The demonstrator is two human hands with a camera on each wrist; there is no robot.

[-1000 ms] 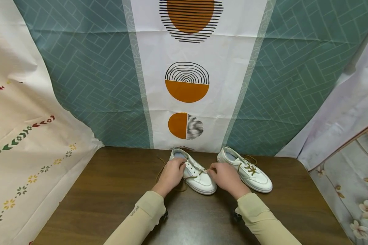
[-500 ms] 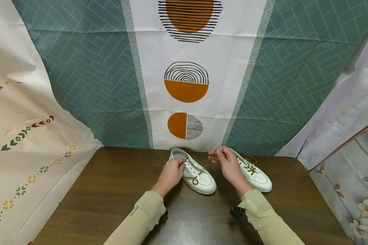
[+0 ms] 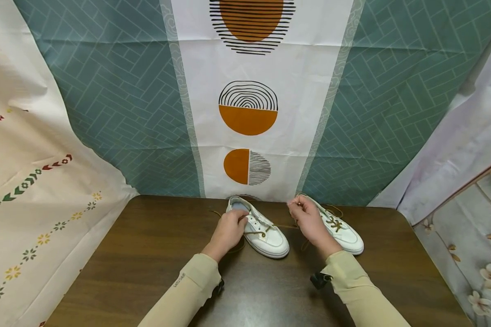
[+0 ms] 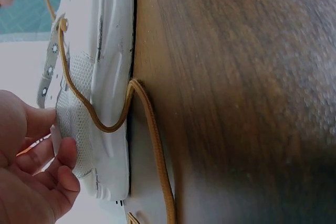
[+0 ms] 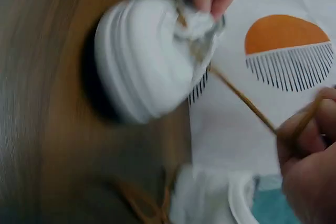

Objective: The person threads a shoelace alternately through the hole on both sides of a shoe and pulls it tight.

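A white shoe stands on the table with its toe toward the front right. My left hand pinches the shoe's upper at the eyelet edge, thumb and fingertips on the near side. A brown shoelace runs taut from the front eyelets to my right hand, which pinches it out to the right. In the left wrist view the lace's other part hangs loosely over the shoe's side to the table. The upper eyelets hold no lace.
A second white shoe, with brown lace threaded through its eyelets, stands at the right, partly behind my right hand. The dark wooden table meets a patterned cloth backdrop at its far edge.
My right hand has come up and right from the shoe's front eyelets, drawing the lace out. The lace loop on the near side has shrunk. My left hand has stayed on the shoe.
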